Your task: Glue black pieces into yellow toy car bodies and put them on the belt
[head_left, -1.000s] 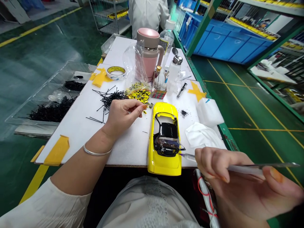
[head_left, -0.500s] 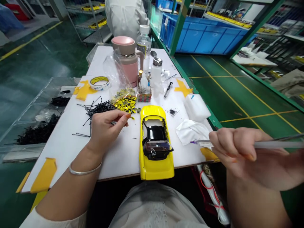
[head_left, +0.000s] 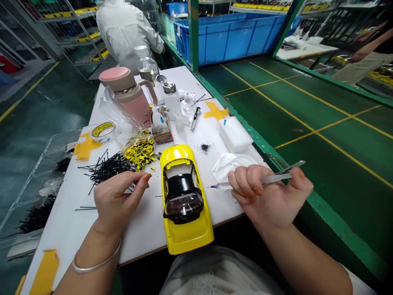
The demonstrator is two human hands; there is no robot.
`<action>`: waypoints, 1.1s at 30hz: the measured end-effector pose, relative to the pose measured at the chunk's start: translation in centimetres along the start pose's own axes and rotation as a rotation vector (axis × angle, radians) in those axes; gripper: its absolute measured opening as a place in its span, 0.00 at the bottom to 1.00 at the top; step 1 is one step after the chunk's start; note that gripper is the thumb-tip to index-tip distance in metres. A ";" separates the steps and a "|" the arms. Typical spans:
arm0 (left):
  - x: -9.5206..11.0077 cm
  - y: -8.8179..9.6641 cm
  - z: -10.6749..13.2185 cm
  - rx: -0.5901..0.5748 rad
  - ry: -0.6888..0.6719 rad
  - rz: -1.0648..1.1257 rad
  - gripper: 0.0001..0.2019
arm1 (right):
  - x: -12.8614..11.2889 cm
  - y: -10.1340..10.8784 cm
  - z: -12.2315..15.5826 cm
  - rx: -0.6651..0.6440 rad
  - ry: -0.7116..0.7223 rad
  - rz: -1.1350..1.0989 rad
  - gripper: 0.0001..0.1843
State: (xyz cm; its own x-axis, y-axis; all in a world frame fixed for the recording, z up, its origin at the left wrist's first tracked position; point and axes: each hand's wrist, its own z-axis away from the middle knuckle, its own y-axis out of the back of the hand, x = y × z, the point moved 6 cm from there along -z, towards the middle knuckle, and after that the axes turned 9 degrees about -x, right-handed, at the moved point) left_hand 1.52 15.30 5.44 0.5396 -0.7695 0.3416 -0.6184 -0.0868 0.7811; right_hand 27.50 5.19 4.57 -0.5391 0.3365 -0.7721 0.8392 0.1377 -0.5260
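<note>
A yellow model car point(head_left: 184, 196) lies lengthwise on the white table point(head_left: 144, 229), its rear hanging over the near edge. My left hand point(head_left: 118, 200) hovers left of the car, thumb and fingers pinched together on something too small to name. Just beyond it lie a heap of thin black rods point(head_left: 106, 168) and a pile of small yellow-and-black parts point(head_left: 141, 152). My right hand point(head_left: 267, 194) is right of the car, closed on a syringe point(head_left: 245, 182) whose tip points left, together with metal tweezers point(head_left: 291, 167).
At the back stand a pink jug point(head_left: 127, 94), a tape roll point(head_left: 102, 132), a clear bag, a pump bottle point(head_left: 170, 98) and a pen tool point(head_left: 195, 119). White foam point(head_left: 235, 133) and a tissue point(head_left: 227, 164) lie right. A clear tray point(head_left: 33, 192) sits left. A person in white works behind.
The view has swung to the right. My right hand has come in closer to the car with the syringe and tweezers. My left hand keeps its pinch near the parts pile.
</note>
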 end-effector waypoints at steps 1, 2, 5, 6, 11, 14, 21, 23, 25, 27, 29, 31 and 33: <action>0.0 0.0 0.0 -0.004 -0.003 -0.008 0.04 | 0.1 0.0 -0.1 -0.003 0.001 -0.007 0.33; 0.0 -0.1 -0.1 -0.004 -0.008 -0.015 0.05 | 0.3 0.0 -0.2 -0.002 -0.001 -0.014 0.33; -0.1 -0.2 0.0 -0.003 -0.005 -0.030 0.05 | 0.7 0.1 -0.3 0.012 -0.018 -0.039 0.33; -0.1 -0.2 0.1 -0.002 -0.002 -0.031 0.05 | 0.8 0.1 -0.3 0.013 -0.020 -0.044 0.32; -0.5 -0.2 0.4 0.000 0.003 -0.015 0.04 | 0.9 -0.2 -0.2 -0.008 -0.016 -0.044 0.31; -0.5 -0.2 0.3 0.002 0.001 -0.017 0.04 | 0.9 -0.3 -0.3 -0.010 -0.014 -0.030 0.31; -0.3 -0.3 0.1 0.007 -0.008 -0.024 0.05 | 0.8 0.2 -0.4 0.003 -0.035 -0.041 0.31; -0.3 -0.2 0.1 0.016 -0.013 -0.023 0.05 | -0.3 0.9 -0.5 0.041 -0.021 -0.023 0.32; -0.2 -0.1 0.0 0.021 -0.020 -0.020 0.05 | -2.2 1.6 -1.0 0.080 0.027 0.058 0.33; -0.1 0.0 0.0 0.032 -0.016 0.014 0.05 | -4.5 2.4 -1.8 0.128 0.101 0.193 0.33; -0.3 0.2 0.1 0.064 0.005 0.069 0.05 | -6.6 3.2 -3.0 0.192 0.176 0.332 0.31; -0.6 0.6 0.2 0.119 0.040 0.118 0.05 | -7.8 4.3 -4.6 0.263 0.216 0.442 0.29; -1.1 1.2 0.6 0.202 0.089 0.141 0.06 | -7.8 5.6 -6.6 0.310 0.183 0.516 0.27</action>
State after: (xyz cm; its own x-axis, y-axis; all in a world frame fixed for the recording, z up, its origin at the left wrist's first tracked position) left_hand -0.11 15.66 5.69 0.4821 -0.7253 0.4915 -0.7880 -0.1138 0.6051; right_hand 36.86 9.47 9.98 -0.0262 0.4448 -0.8953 0.9137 -0.3526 -0.2019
